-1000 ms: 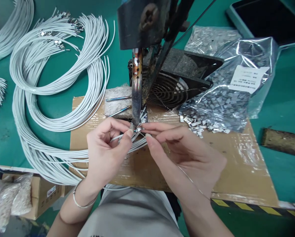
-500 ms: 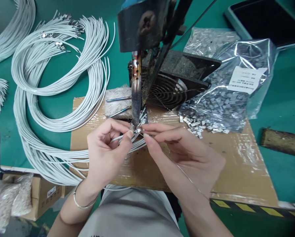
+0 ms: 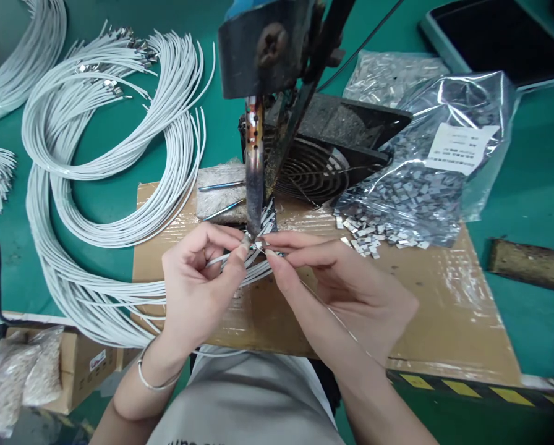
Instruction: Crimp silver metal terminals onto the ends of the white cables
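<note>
Where the iron tip (image 3: 255,210) hangs over the cardboard sheet (image 3: 444,296), the left hand (image 3: 198,287) pinches the end of a white cable (image 3: 217,261) between thumb and forefinger, holding it just under the tip at the sheet's far middle. The right hand (image 3: 355,290) meets it from the right, thumb and forefinger pressed on a thin wire (image 3: 335,316) that trails back along the wrist. Metal clips (image 3: 370,238) spill from a foil bag (image 3: 444,179) far right; cable coils (image 3: 119,154) lie left.
</note>
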`<state>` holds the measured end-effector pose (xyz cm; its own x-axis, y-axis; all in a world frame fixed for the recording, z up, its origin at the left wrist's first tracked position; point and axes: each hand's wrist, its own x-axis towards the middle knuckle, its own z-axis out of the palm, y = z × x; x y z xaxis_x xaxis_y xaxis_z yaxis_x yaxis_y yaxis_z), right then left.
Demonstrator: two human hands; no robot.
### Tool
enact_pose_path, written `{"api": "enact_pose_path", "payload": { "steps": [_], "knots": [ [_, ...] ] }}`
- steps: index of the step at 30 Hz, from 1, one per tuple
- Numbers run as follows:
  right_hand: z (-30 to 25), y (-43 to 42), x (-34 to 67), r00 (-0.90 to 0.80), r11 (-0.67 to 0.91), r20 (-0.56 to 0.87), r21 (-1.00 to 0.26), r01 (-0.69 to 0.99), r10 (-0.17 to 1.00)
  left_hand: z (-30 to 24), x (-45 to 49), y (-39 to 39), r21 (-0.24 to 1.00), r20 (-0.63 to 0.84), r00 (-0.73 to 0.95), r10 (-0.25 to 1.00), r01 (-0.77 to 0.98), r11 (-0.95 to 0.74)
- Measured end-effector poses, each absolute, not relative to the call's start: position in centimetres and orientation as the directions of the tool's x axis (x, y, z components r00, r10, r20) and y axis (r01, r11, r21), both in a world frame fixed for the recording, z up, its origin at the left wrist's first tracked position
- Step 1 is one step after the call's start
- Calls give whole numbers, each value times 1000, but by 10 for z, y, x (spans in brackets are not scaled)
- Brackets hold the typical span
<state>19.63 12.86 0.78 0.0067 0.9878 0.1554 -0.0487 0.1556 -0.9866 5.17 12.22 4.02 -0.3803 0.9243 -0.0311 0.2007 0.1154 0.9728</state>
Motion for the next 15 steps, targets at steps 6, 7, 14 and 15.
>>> {"api": "enact_pose_path", "payload": {
  "steps": [6, 7, 14, 15],
  "knots": [
    [7, 129, 195, 10, 155, 155, -986, -57, 988, 37, 50, 122, 972, -32, -355, 934, 205, 111],
    [7, 129, 195, 13, 157, 156, -986, -50, 988, 37, 49, 122, 972, -36, -353, 935, 205, 115],
    [7, 127, 194, 10, 145, 145, -988, -54, 989, 40, 51, 123, 970, -74, -361, 929, 190, 151],
    [8, 127, 195, 10, 145, 144, -988, -50, 989, 41, 52, 122, 970, -87, -363, 928, 182, 162]
  ]
}}
